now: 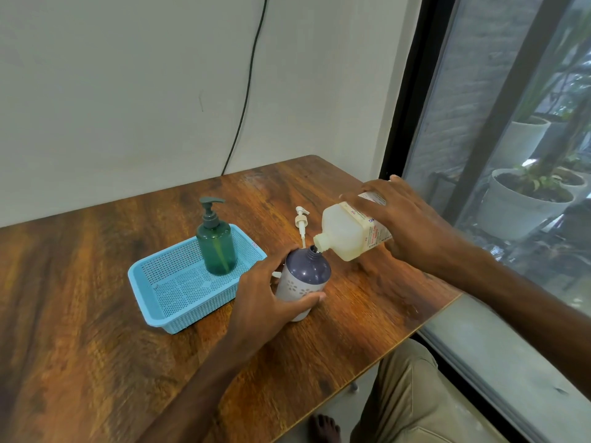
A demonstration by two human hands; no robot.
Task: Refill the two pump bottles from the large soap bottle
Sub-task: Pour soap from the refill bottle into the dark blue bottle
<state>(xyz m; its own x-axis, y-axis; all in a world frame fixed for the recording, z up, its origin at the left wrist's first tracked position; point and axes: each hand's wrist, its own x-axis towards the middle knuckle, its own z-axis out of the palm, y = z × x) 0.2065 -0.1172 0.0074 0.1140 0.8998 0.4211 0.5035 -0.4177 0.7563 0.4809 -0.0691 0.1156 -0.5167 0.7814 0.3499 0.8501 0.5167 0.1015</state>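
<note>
Where the wooden table [80, 298] butts the wall at the far side and ends close to the window [473, 107] on the right, the work sits near that right edge; broad bare wood lies to the left and nearer. Right hand [406, 219] grasps the large soap bottle [348, 233] round its body, tipped neck-down, mouth at the open neck of the purple pump bottle [308, 273]. That bottle stands on the table just right of the blue basket [150, 302]. Left hand [271, 295] wraps its lower body, thumb across the front. Green pump bottle [216, 247] stands upright, pump on, in the basket's far right corner. White pump head [301, 222] with tube is just behind the purple bottle; lying or propped, cannot tell. Black cable [246, 91] runs down the wall. Soap bottle's label mostly under fingers; any flow at the neck too small to see. Potted plants [518, 203] blurred behind glass.
</note>
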